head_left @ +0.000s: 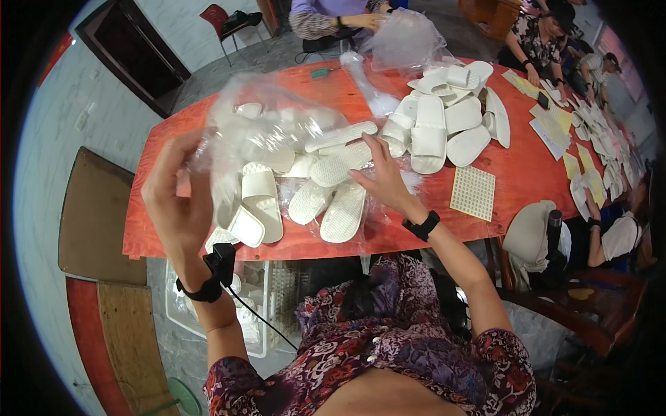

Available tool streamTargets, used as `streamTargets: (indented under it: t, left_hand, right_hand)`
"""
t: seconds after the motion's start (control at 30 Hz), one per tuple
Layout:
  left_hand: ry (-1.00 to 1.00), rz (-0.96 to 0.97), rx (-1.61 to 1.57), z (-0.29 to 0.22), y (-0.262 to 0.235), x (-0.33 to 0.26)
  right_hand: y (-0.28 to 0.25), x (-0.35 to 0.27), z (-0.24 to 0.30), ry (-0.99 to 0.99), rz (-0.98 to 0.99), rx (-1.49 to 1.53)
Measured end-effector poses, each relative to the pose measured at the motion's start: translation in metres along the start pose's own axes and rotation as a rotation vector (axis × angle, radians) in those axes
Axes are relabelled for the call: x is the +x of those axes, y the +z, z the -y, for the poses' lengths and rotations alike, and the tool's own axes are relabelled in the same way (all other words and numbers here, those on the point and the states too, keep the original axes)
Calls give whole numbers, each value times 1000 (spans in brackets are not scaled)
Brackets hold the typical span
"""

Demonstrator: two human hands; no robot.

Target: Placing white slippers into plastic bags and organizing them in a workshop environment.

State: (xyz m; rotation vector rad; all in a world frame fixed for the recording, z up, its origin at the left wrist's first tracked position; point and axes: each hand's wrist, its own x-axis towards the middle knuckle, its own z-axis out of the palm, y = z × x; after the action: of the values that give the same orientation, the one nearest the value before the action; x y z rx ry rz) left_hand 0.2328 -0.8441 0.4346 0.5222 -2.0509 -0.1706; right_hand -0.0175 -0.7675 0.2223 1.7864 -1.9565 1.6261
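My left hand [177, 197], raised at the left of the pile, pinches the edge of a clear plastic bag [239, 104]. The crinkled film spreads over several white slippers behind it. Across the pile, my right hand [388, 182] has its thumb and fingers around the near end of a white slipper [340, 163], whose dimpled sole faces up. Two more slippers [343, 211] lie sole up just below it. Between my hands, near the table's front edge, a white slide slipper [261, 197] shows its broad strap.
The red table [312, 82] carries another heap of white slippers [430, 132] to the right. A yellow sheet of small stickers [473, 193] lies beside it. A white crate [267, 305] stands below the table. A co-worker opposite handles a clear bag [409, 41]; others work at the right.
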Motion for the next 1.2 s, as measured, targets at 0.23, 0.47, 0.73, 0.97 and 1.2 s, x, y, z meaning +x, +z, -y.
streamTargets:
  t: [0.23,0.47,0.73,0.97,1.2]
  left_hand:
    - [-68,341,-411,-40,23,-18]
    - [-263,589,-695,-45,44,5]
    - [-68,808,-410,39,196,-28]
    - [355,596,-276,39,285,-83]
    - [-7,722,-606,29,321,-81]
  right_hand:
    - [-41,-3,63,-227,-6,170]
    - [-119,-44,79,21,-48,178]
    - [-137,-88,6,457,-51,257]
    - [-104,-125,-60,569,46,-35]
    - [-89,-132,-84,607,64,251]
